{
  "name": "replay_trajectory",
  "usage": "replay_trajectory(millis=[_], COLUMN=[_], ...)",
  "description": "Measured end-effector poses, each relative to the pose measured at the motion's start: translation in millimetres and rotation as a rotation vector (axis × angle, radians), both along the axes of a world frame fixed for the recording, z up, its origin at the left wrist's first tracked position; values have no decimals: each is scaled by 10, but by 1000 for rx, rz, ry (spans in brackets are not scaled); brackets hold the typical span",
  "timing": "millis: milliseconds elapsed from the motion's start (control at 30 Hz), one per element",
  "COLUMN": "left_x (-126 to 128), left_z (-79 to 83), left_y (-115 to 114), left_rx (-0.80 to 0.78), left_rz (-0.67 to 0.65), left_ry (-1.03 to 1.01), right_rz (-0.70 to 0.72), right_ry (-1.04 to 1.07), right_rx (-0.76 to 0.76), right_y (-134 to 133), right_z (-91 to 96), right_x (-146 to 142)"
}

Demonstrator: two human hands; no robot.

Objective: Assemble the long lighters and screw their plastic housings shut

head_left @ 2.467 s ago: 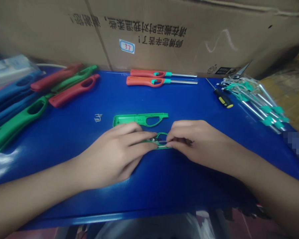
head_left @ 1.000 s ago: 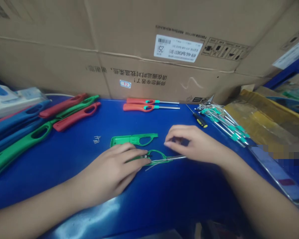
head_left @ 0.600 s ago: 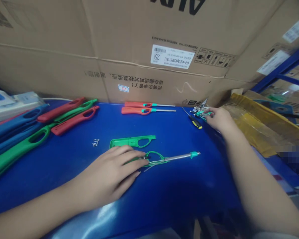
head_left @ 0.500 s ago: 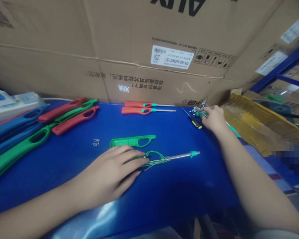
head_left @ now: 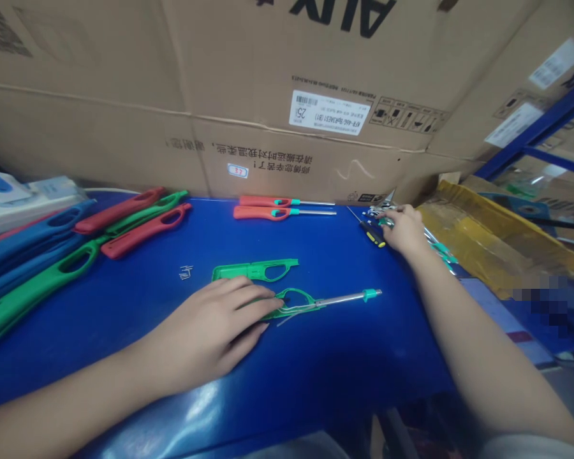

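Observation:
My left hand (head_left: pixel 215 328) lies flat on the blue table (head_left: pixel 316 357), fingers stretched over the rear of a green lighter half-shell (head_left: pixel 294 301). A metal tube with a teal tip (head_left: pixel 358 296) sticks out of the shell to the right. A second green half-shell (head_left: pixel 253 270) lies just behind it. My right hand (head_left: pixel 402 231) is at the far right, fingers curled down onto the end of a pile of teal-tipped metal tubes (head_left: pixel 442 248), beside a black and yellow screwdriver (head_left: pixel 372 233). What its fingers hold is hidden.
Two finished red lighters (head_left: pixel 277 207) lie at the back. Red, green and blue lighter shells (head_left: pixel 124 226) are heaped at the left. Small screws (head_left: pixel 186 273) lie loose mid-table. Cardboard boxes (head_left: pixel 268 95) wall the back; yellow bags (head_left: pixel 497 242) sit at the right.
My right hand left the green shell and reached back right to the tube pile, then slid a little left toward the screwdriver. The left hand stayed on the shell. The camera tilted up.

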State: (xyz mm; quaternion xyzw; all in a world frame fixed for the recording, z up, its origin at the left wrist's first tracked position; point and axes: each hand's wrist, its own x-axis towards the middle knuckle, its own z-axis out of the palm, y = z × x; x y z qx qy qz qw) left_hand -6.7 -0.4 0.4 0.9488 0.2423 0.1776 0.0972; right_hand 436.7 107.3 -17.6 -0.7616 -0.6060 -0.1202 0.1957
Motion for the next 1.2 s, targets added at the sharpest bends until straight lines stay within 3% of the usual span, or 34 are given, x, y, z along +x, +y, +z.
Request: replay_trajectory(millis=[400,600,700,900,1000,1100,1200], left_x=[3,7,9,-1,-9,-11,-7], left_z=[5,-5,-2,-10,-19,-28,-32], left_y=[32,40,41,53,63,77,89], left_rx=[36,27,30,-12,-31,-49,-57], left_rz=[-9,0,7,21,19,19,14], left_ry=[-24,-18,-28,-36,-28,-23,-29], right_rz=[93,129,200,452,535,602,832], right_ry=[156,400,605,878,849,756,563], right_rx=[111,179,98,-279,-402,-396,-401], right_y=[-42,-68,-111,-363,-470,-536,-597], right_z=[125,286,363,357,290,306,395], right_x=[-107,-290,-462,-1024,-1215,-1257,-1240])
